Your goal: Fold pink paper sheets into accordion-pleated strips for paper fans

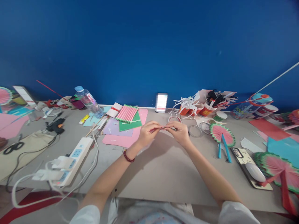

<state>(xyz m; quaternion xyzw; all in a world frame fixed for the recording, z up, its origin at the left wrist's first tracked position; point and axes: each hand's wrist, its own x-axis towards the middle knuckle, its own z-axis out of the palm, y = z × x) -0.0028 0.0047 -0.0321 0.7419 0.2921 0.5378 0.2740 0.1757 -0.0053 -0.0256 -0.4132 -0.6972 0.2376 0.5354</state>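
Observation:
My left hand and my right hand meet above the middle of the grey work board. Both pinch a small, thin pink folded paper strip between fingertips, each at one end. The strip is too small to make out in detail. A dark red bead bracelet circles my left wrist. Just behind my hands lie sheets of coloured paper and a pleated pink paper piece.
A white power strip with cables lies at left, near a glue gun, scissors and a water bottle. At right are a watermelon paper fan, tape rolls, a phone, stacked fans and cups of supplies.

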